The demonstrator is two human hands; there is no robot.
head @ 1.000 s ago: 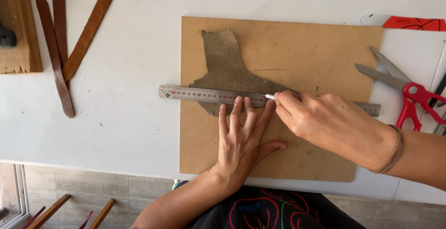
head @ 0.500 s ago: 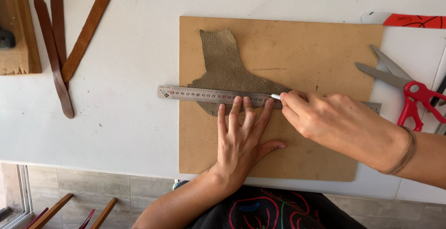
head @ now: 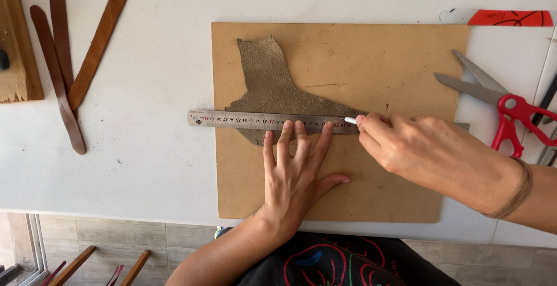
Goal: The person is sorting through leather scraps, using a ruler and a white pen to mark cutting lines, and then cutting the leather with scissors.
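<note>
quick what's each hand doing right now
Left hand: open, fingers flat, pressing the steel ruler onto the leather.
Right hand: closed on a small white-tipped tool at the ruler's edge.

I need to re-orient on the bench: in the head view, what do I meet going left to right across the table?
Wooden block → brown leather strips → steel ruler's free end → grey-green leather piece → left hand → right hand holding a small blade → red-handled scissors.

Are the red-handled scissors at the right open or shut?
Open: the red-handled scissors lie on the white table with their two blades spread in a V.
</note>
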